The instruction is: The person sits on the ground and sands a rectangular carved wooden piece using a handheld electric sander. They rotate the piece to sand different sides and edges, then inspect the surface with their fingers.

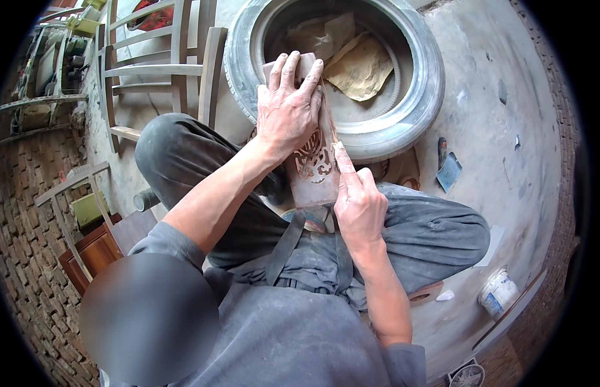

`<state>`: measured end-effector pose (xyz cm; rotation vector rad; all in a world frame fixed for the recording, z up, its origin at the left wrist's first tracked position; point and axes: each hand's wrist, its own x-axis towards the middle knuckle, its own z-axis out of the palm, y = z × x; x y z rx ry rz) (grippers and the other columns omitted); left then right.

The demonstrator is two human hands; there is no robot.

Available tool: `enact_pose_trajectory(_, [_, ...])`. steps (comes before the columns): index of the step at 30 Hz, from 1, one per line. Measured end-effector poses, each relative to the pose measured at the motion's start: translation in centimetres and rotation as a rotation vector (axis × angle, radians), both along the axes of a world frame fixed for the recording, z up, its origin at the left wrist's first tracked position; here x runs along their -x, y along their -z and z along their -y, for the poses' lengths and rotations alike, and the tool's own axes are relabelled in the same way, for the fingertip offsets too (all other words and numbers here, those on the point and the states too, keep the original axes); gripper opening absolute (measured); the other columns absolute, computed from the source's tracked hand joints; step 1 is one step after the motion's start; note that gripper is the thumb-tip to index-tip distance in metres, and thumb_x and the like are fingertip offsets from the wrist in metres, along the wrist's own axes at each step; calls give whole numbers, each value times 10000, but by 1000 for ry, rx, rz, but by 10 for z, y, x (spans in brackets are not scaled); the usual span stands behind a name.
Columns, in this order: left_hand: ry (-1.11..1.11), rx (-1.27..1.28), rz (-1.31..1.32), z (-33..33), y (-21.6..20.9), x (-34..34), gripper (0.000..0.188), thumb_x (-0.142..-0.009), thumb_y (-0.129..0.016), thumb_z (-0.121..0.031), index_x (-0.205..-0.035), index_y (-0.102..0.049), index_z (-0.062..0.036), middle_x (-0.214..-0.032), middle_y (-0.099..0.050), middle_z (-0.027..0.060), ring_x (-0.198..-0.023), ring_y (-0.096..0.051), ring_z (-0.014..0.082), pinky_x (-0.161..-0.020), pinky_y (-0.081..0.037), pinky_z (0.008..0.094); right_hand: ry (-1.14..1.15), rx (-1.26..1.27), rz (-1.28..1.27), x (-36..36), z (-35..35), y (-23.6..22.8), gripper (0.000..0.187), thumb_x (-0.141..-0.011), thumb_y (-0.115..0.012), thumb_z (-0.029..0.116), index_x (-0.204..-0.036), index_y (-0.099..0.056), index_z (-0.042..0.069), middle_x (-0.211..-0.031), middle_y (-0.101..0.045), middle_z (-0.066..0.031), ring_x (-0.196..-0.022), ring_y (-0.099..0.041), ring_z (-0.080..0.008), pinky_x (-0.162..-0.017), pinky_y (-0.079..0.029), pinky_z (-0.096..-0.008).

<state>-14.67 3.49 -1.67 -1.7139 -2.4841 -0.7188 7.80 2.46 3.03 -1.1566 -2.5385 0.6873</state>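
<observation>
A carved wooden panel (316, 187) with a cut-out scroll pattern slants up from between my knees, its upper end over the near rim of a grey tyre (377, 138). Across its upper part lies my left hand (289, 106), dusty, its fingers over the top end and gripping it. Beside the panel's right edge is my right hand (361, 200), with the index finger stretched along that edge and the other fingers curled. A small brownish bit shows at that fingertip; whatever the curled fingers hold is hidden. My left hand covers part of the panel.
Crumpled brown paper (361, 68) lies inside the tyre. Wooden chair frames (158, 69) stand at the far left. On the floor to the right are a blue sheet scrap (449, 171) and a white tub (498, 291). A dark red panel (97, 251) leans at the left.
</observation>
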Motion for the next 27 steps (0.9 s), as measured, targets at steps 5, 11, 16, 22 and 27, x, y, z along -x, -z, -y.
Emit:
enact_pose_trajectory(5, [-3, 1, 5, 1, 0, -1, 523, -1054, -609, -292, -1574, -578, -245, -1644, -430, 182, -1525, -395, 404, -1080, -454, 547, -2, 23, 14, -4, 6, -2, 571, -985, -673, 54, -1530, -627, 220, -835, -562, -119, -615, -669, -343, -562, -561, -477])
enact_pose_trajectory(11, [-10, 16, 6, 1, 0, -1, 522, -1052, -616, -293, -1570, -582, -242, -1645, -430, 178, -1532, -387, 399, -1080, -453, 540, -5, 11, -12, 4, -2, 0, 594, -972, -666, 30, -1531, -625, 227, -836, -570, -118, -614, -664, -352, -581, -571, -485])
enact_pose_trajectory(16, [-12, -9, -5, 0, 2, -1, 528, -1047, -625, -279, -1571, -581, -236, -1638, -438, 179, -1530, -391, 401, -1066, -462, 544, 1, -1, 10, 13, -9, 4, 620, -953, -673, 25, -1533, -623, 240, -834, -564, -120, -617, -665, -360, -594, -578, -495])
enact_pose_trajectory(22, [-5, -12, 10, 4, -2, -2, 535, -1039, -632, -263, -1571, -581, -238, -1636, -441, 180, -1526, -397, 402, -1057, -469, 538, -12, 52, 31, 0, 4, 0, 642, -947, -665, 20, -1544, -611, 251, -852, -561, -137, -636, -676, -371, -588, -569, -508])
enact_pose_trajectory(27, [-1, -19, 26, 2, -1, 0, 534, -1037, -630, -250, -1569, -582, -220, -1638, -438, 183, -1524, -400, 404, -1079, -458, 535, -10, -33, 24, 28, -24, 2, 610, -964, -658, 23, -1533, -628, 241, -854, -579, -123, -623, -669, -357, -591, -569, -497])
